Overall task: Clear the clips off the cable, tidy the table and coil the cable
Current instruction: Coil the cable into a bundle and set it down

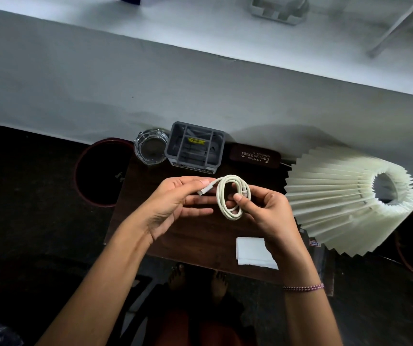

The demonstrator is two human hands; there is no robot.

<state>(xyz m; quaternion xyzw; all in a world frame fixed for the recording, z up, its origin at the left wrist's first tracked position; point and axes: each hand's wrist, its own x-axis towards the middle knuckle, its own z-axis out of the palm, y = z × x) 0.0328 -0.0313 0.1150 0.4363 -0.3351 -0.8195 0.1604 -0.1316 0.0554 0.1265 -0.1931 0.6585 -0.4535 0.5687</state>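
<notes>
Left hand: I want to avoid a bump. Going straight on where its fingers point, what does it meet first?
Most likely the coiled white cable, then the right hand holding it; the left hand already pinches the connector end.

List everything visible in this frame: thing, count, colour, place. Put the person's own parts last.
cable: one, cream, coiled, held above the table
table: one, dark brown, centre
organiser: one, grey, table's far edge
glass dish: one, clear, left of the organiser
spectacle case: one, dark brown, right of the organiser
lampshade: one, cream, pleated, right side
tissue: one, white, table's near edge
left hand: pinching the cable's plug end
right hand: gripping the coil
bracelet: one, beaded, right wrist
</notes>
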